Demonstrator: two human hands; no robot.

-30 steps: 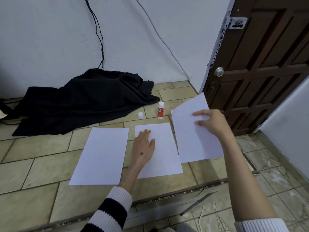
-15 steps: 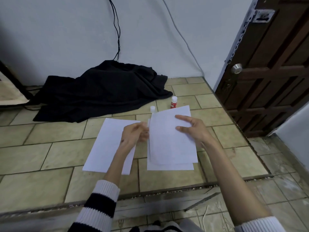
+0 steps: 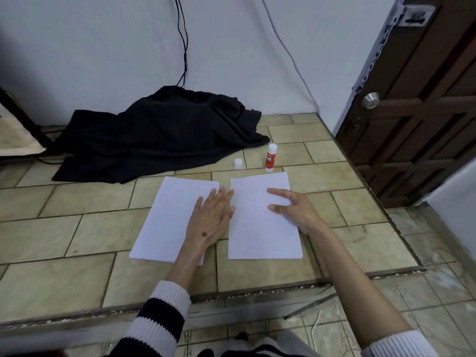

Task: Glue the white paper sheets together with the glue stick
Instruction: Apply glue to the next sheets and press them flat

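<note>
Resting flat, the left hand (image 3: 210, 220) lies with straight fingers on the left paper sheet (image 3: 170, 217); the right hand (image 3: 296, 210) presses spread fingers on the right paper sheet (image 3: 260, 228). Both sheets lie on the tiled floor (image 3: 77, 228). Beyond them, the uncapped glue stick (image 3: 270, 157) stands upright beside its cap (image 3: 238, 163); its red label is illegible.

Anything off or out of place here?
Only minor: the glue stick stands uncapped, its white cap sitting apart on the tiles to its left. Both paper stacks lie flat and look undamaged.
</note>
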